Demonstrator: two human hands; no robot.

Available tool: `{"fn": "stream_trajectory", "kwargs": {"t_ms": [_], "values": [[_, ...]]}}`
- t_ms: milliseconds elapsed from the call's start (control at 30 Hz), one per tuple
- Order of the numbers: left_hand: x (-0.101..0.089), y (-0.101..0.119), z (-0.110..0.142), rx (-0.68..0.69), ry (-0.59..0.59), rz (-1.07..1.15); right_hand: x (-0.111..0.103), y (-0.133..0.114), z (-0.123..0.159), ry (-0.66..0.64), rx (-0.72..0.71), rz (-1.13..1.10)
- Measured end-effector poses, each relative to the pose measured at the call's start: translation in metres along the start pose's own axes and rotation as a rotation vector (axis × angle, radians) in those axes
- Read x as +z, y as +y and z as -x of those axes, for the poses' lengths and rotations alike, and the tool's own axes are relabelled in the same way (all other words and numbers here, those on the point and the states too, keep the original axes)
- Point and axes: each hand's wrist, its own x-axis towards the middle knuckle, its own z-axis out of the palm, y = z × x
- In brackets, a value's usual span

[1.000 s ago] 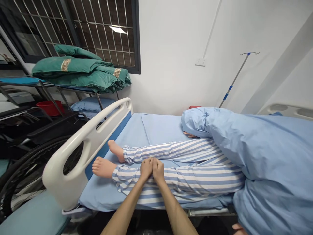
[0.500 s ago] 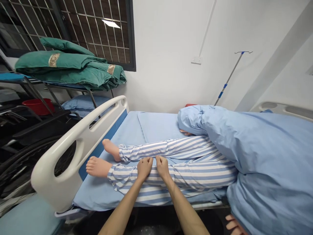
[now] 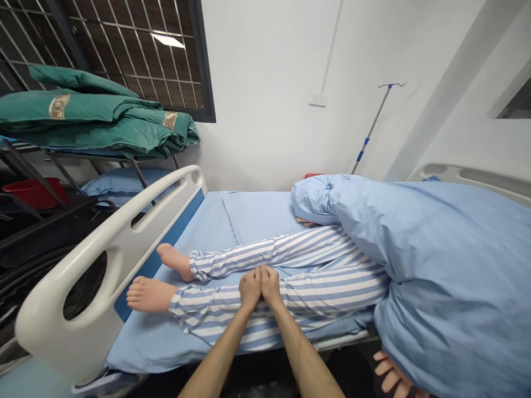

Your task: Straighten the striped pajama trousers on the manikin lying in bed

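My left hand [image 3: 250, 287] is closed in a fist over the near shin of a manikin's legs, with nothing showing in it. Pressed against its side is my right hand [image 3: 270, 283], also closed in a fist with no object visible. Their undersides are hidden, so I cannot tell whether they touch the cloth below. Blue-and-white striped trousers [image 3: 332, 287] cover both legs, which lie stretched along the bed. Two bare manikin feet [image 3: 151, 294] point left. A blue quilt [image 3: 448, 237] covers the upper part, and a manikin hand [image 3: 392, 373] sticks out at its lower edge.
The bed's white footboard [image 3: 136, 221] rises at left, beside a wheelchair [image 3: 37, 237]. Green folded bedding [image 3: 99, 121] lies on a rack near the barred window [image 3: 136, 50]. An IV pole [image 3: 369, 132] stands behind the bed. A red basin [image 3: 37, 192] sits at left.
My two fists have come together from slightly apart. The camera's view has shifted a little, so the bed's foot end sits further left.
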Motion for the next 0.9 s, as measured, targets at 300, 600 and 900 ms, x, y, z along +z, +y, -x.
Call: {"fn": "stream_trajectory", "kwargs": {"t_ms": [300, 600, 900], "values": [[0.000, 0.003, 0.007, 0.002, -0.073, -0.231, -0.024, -0.020, -0.018, -0.191, -0.061, 0.158], [0.005, 0.006, 0.010, -0.027, -0.026, -0.072, -0.034, 0.010, -0.015, -0.066, 0.043, 0.004], [0.026, 0.038, -0.007, -0.055, 0.018, 0.401, -0.036, 0.012, -0.013, -0.005, 0.007, -0.061]]}}
